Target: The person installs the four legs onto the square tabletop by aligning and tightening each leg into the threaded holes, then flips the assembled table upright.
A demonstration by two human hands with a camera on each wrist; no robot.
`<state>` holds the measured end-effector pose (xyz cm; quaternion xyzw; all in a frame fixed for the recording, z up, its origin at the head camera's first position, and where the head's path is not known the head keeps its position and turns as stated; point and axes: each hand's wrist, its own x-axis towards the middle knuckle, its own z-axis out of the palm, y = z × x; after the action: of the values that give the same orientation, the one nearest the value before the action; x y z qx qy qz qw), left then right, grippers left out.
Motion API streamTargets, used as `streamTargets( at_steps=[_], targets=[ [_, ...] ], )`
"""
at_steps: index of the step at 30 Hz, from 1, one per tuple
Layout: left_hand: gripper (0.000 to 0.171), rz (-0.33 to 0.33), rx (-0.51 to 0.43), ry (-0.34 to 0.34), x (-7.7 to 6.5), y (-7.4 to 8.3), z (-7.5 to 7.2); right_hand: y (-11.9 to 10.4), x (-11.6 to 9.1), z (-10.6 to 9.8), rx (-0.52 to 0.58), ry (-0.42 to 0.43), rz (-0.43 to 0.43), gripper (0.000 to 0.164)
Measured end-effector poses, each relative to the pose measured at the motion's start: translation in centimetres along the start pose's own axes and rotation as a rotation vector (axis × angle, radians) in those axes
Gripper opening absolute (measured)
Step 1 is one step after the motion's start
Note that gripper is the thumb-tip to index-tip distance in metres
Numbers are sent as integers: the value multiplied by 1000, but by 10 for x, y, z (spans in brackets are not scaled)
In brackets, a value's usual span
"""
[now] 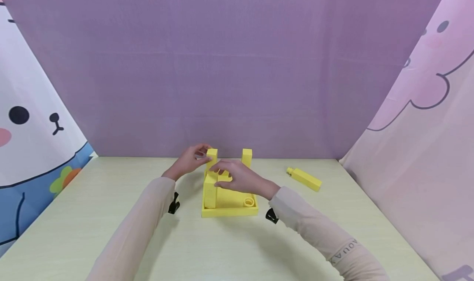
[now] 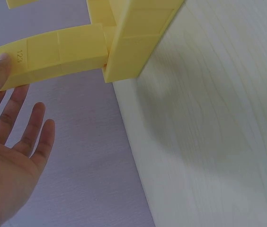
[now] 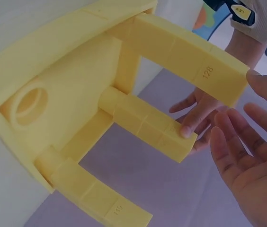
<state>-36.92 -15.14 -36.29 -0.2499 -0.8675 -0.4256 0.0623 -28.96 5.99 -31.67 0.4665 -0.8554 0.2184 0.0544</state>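
Note:
A yellow square tray-like base [image 1: 229, 212] lies on the table with square posts standing up from it. My left hand [image 1: 188, 162] pinches the top of the back-left post [image 2: 53, 53], marked 123, thumb on one face and fingers behind. My right hand [image 1: 242, 179] is beside the top of the front-left post [image 3: 185, 59], marked 128. Its thumb tip is right at that post's end, the other fingers loosely bent and apart. At the back right stands another post [image 1: 247, 156]. The front-right corner bears a round socket [image 1: 249, 202] with nothing in it.
A loose yellow post [image 1: 305, 179] with a narrow round end lies on the pale wooden table [image 1: 237, 248], right of the base. Behind the base hangs a purple cloth [image 1: 237, 75]. Patterned curtains [image 1: 33, 120] flank both sides.

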Motion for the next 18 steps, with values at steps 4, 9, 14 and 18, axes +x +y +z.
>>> streamTargets(
  at_steps=[4,9,14,18],
  targets=[
    [37,0,2,6,-1,2,-1,2,-3,-4,-8,14,-4,35],
    [36,34,14,16,-2,3,-1,7,-9,-7,5,32,4,33],
    [35,18,8,20,-1,3,-1,13,-16,-7,20,33,33,31],
    [36,-5,6,10,-2,4,-1,21,-23,-6,24,26,71,32]
  ],
)
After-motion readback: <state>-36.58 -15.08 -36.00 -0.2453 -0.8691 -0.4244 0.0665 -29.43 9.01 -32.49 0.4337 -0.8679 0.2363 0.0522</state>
